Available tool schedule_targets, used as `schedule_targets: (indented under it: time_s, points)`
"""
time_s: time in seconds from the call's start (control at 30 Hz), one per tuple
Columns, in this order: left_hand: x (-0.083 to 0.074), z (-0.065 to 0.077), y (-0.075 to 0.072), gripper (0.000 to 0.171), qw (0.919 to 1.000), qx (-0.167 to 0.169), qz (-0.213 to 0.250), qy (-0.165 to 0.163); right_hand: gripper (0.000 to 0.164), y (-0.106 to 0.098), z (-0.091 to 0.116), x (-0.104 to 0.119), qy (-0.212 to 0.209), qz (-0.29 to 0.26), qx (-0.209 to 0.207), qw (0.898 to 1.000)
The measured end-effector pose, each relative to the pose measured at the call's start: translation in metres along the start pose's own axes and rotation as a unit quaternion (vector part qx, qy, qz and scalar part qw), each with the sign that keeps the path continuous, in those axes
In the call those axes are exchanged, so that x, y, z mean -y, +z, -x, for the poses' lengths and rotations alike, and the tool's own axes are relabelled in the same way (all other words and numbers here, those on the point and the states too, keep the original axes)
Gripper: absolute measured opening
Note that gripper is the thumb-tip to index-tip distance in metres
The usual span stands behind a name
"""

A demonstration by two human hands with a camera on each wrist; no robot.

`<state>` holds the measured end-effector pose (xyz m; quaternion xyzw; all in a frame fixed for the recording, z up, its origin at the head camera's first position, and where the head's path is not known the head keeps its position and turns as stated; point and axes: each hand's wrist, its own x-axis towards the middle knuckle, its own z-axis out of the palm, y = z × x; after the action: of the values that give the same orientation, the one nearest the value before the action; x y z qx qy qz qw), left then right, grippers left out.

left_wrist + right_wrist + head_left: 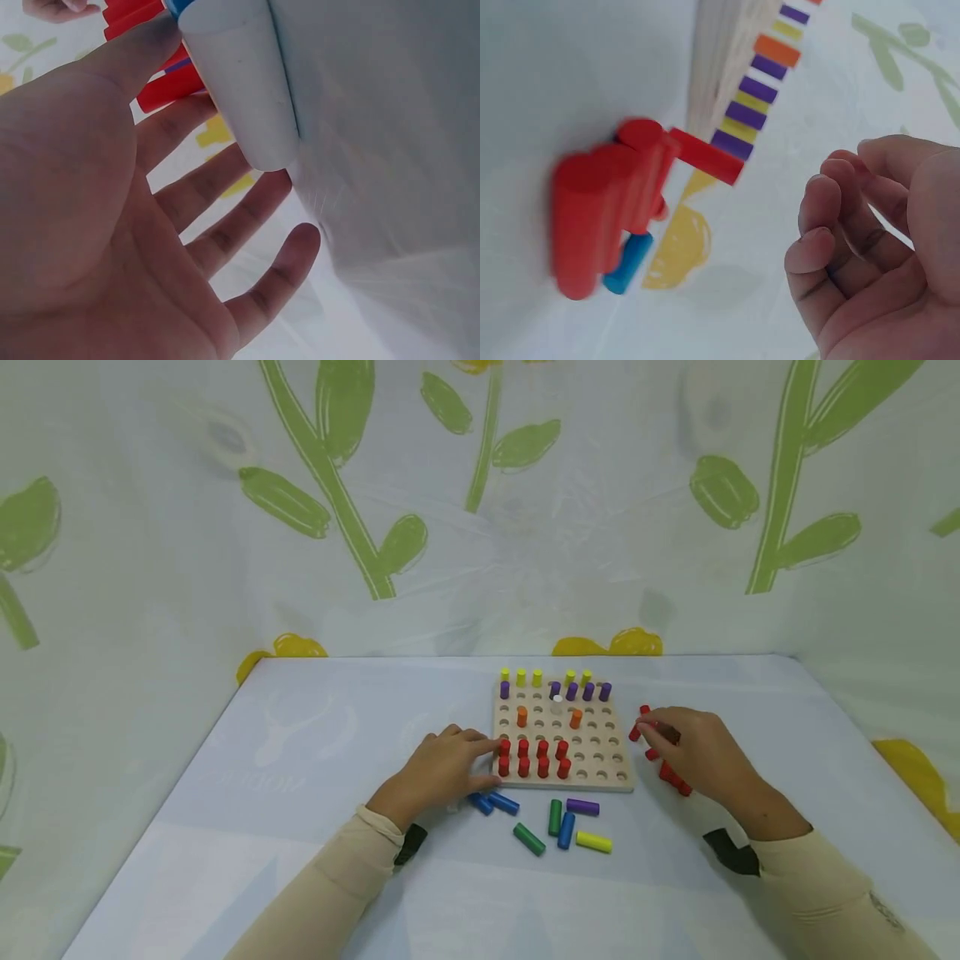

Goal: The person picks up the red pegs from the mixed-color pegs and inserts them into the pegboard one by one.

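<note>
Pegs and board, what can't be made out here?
Head view: number of red pegs right of the board, partly covered by the right grip.
Left wrist view: full length of the blue peg, cut off by the top edge.
Right wrist view: the rest of the board, cut off by the top edge.

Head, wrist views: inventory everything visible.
Table: 1, white, foreground
Backdrop: 1, white-green-yellow, behind
Pegboard: 1, tan, on table
Pegs: 8, red, near rows
Pegs: 5, purple, second-farthest row
Pegs: 5, yellow, farthest row
Pegs: 2, orange, mid-board
Peg: 1, white, mid-board
Loose pegs: several, red, right
Loose pegs: 3, blue, front; 1, right
Loose pegs: 2, green, front
Loose peg: 1, purple, front
Loose peg: 1, yellow, front
Loose peg: 1, white, front-left
Sleeves: 2, beige, forearms
Wristwear: 2, black, wrists
Left hand: 1, at pegboard
Right hand: 1, by loose reds
</note>
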<state>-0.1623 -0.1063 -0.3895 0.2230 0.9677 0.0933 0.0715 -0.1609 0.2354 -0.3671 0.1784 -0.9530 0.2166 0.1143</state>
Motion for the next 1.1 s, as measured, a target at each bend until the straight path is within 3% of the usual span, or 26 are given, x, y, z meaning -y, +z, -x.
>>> schedule_targets:
  time_s: [0.23, 0.6, 1.1]
  points:
    - [0.0, 0.0, 0.002, 0.06, 1.0, -0.003, 0.004, 0.002, 0.023, -0.001, -0.014, -0.004, 0.032, -0.013, 0.009, 0.999]
    - [0.001, -0.001, 0.001, 0.06, 1.0, -0.008, 0.002, 0.001, 0.031, 0.006, -0.017, -0.017, 0.081, -0.014, 0.043, 0.996]
    - [0.003, 0.0, 0.003, 0.06, 0.9999, -0.013, 0.003, -0.001, 0.034, 0.014, -0.018, -0.024, 0.075, -0.001, 0.067, 0.995]
